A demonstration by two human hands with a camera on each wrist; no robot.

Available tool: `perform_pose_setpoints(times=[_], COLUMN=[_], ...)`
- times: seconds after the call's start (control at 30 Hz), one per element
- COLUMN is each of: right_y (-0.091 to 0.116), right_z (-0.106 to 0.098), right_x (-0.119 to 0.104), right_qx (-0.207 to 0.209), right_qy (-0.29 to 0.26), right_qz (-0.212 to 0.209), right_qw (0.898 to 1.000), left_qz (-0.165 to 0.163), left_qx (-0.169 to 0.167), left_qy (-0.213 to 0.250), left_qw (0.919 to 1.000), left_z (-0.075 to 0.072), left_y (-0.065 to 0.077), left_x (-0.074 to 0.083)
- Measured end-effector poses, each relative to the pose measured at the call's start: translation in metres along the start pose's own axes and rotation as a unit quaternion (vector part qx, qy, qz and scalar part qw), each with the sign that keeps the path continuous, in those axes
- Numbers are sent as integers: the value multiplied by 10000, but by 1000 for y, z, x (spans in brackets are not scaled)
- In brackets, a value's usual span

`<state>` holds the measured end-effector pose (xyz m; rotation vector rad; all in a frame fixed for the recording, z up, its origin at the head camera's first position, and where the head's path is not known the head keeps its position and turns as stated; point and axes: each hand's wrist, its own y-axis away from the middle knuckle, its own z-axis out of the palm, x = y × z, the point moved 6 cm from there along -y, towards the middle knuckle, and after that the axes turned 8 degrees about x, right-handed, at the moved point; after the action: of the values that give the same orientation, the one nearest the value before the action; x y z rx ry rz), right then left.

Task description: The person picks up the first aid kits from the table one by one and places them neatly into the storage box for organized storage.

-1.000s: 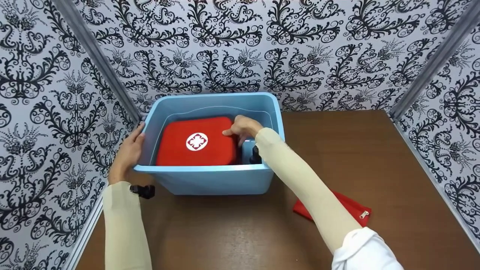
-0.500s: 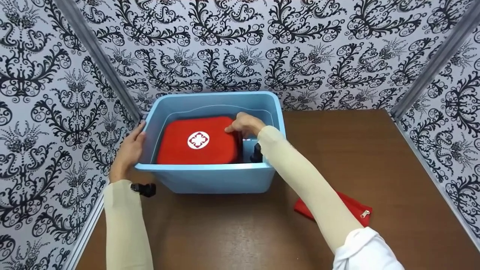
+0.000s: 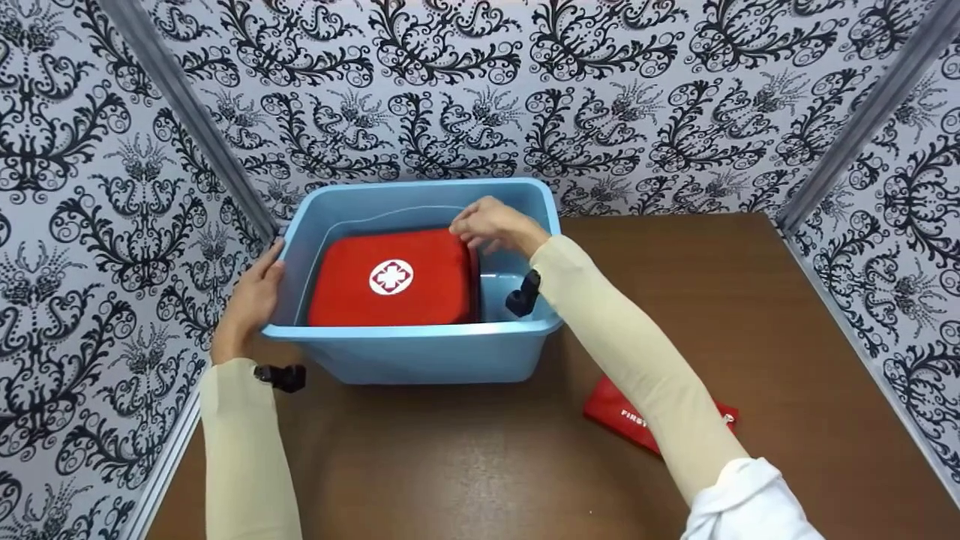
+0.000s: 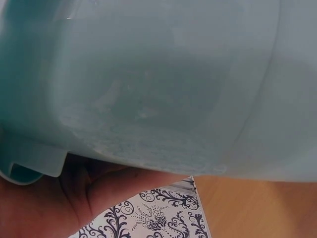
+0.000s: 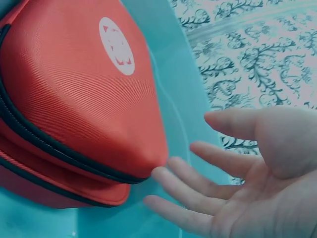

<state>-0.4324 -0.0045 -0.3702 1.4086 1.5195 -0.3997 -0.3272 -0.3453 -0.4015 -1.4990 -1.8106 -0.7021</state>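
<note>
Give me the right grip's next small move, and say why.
Probably lift the right grip out of the blue bin and bring it toward the red pouch: it is open and holds nothing, the red case sits inside the bin, and the pouch lies outside on the table.

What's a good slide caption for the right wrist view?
Empty right hand beside a red case with a white emblem, in a blue tub.
</note>
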Motion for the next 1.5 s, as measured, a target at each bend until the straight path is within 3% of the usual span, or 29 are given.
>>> perform_pose_setpoints(times=[0.37,0.67,0.8,1.1,1.3,1.5], right_y=[33,55,66,95,111,125], right_z=[-25,-44,-50,-55,-64,-79], right_x=[-13,-7,-3,16,31,51], right_qx=[688,1025,1120,1048,1383,1708], right_qy=[416,1327,1870,3040,3090,2706], right_qz=[-790,-1293,-1664,-2617,-3249,-3664], right_qw=[9936,9773,9617,9100,8831,8737], left_qz=[-30,94,62,0,-33,-22], left_qx=[-103,-125,-138,-22,-49,-105], left_qy=[22,-176,-91,-121,-98,-120], left_qw=[9999,9997,9998,9999,9999,9999], left_z=[0,0,1,1,1,0], left_y=[1,1,1,0,0,2], left_x=[0,1,0,0,1,0])
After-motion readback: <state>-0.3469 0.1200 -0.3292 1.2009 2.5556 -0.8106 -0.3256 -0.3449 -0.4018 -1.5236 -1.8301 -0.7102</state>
